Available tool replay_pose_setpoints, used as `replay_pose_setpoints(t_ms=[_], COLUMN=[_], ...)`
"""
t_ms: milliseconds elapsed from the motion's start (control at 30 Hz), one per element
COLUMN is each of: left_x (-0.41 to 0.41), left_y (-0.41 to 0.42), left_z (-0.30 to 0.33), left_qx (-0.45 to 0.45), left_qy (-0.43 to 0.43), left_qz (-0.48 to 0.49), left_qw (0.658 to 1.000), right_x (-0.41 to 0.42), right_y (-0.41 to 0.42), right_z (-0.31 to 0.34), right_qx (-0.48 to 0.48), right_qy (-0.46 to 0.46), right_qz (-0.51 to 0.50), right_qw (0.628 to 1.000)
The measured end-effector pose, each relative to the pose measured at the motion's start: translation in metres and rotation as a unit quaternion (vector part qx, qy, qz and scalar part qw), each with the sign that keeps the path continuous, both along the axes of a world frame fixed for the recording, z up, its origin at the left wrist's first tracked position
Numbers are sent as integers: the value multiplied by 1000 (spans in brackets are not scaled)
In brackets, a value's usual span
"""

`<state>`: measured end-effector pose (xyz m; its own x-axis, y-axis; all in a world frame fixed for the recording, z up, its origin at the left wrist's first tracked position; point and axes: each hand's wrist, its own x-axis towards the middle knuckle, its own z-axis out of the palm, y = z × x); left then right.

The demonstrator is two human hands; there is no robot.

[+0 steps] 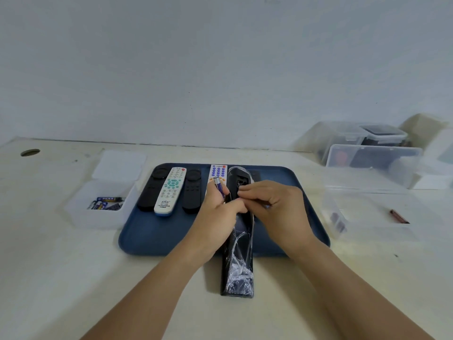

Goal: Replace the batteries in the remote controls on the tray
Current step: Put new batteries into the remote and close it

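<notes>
Item: long black remote control in a clear crinkled plastic sleeve (237, 253), back side up, lying half on the dark blue rounded plastic tray (282, 212); its long axis runs from the tray's near edge, which it overhangs toward the person, up toward the tray's far rim. Battery bay, apparently uncovered, sits at the remote's far end, directly under both sets of fingertips. Left hand (218, 209): fingers curled, pinching a small cylindrical battery with a purple wrapper (219, 188) that points up and away, just left of the bay, while the thumb side presses on the remote's left edge. Right hand (272, 204): palm down over the tray's middle, fingers bent, tips (245, 192) working at the bay; whether they grip a second cell cannot be told. Judgement: the left hand, nearer with its battery, has only to tip rightward into the bay, aligned with the remote's axis. Left of the tray: clear lidless plastic box of loose blue batteries (105, 203). On the tray's left part: two black remotes and a white remote with teal buttons (170, 190); a white remote with purple buttons (217, 171) lies beside the sleeved one.
</notes>
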<state>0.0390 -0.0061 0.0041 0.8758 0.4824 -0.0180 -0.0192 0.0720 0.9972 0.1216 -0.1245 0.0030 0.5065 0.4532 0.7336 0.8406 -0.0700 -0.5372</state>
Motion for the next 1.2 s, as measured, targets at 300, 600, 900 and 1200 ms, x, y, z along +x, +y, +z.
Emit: replay_pose_setpoints(t_ms=[300,600,900,1200], left_x=[1,2,3,3], left_y=[1,4,5,2], left_z=[-4,-6,-6,-4], left_qx=[-51,5,-41,1], left_qy=[-54,-64,-95,-50], left_qz=[-48,-53,-65,-3], left_qw=[996,997,993,999], right_x=[4,0,1,2], right_y=[-4,-3,-6,-5], right_z=[8,7,5,2], right_qx=[32,21,-6,-49], right_qy=[163,113,92,31], right_qz=[40,25,10,-27], right_qw=[985,993,996,998])
